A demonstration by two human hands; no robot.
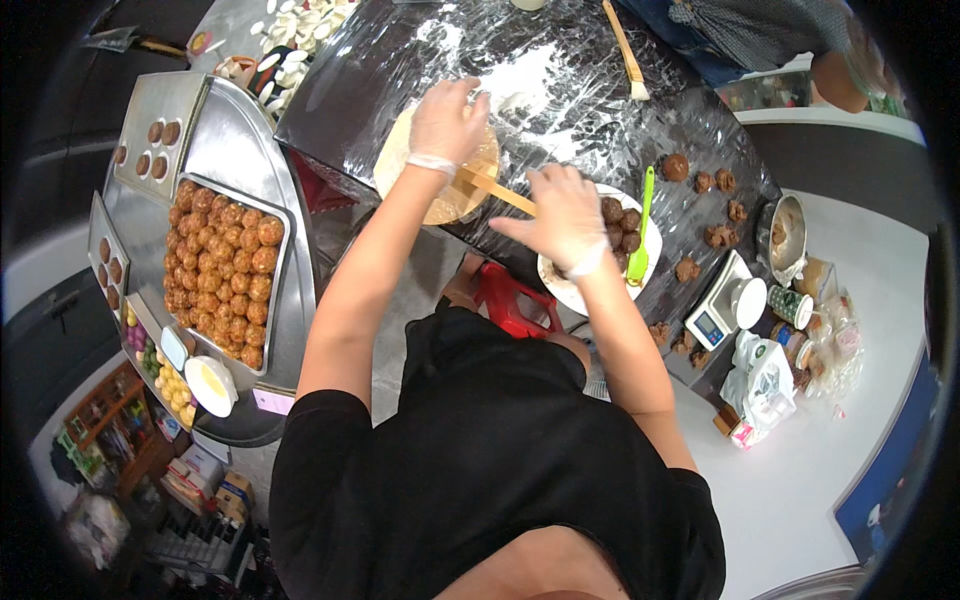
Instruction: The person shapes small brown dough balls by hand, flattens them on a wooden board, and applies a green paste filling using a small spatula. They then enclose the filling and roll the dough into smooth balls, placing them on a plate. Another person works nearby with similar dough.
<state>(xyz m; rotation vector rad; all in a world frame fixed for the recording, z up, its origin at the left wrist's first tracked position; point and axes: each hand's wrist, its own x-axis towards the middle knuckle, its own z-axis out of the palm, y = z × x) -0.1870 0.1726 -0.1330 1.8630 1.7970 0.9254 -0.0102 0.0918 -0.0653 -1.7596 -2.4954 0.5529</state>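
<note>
My left hand (448, 124), in a clear glove, is over a round pale wooden board (394, 161) partly covered with clear film. Its palm and whatever lies under it are hidden. A flat wooden strip (499, 191) runs from the board towards my right hand (562, 217). That hand is gloved too, its thumb and fingers spread, and it hovers at the left side of a white plate (651, 232); whether it touches the strip I cannot tell. Dark brown balls (613, 214) sit on the plate beside a lime-green spatula (639, 259).
White flour (517, 75) dusts the film-covered dark table. A wooden brush (626, 56) lies at the back. Brown lumps (721, 236), a kitchen scale (714, 311) and a metal bowl (786, 232) stand right. At left, a tray (279, 300) holds many orange-brown balls. Below is a red stool (510, 300).
</note>
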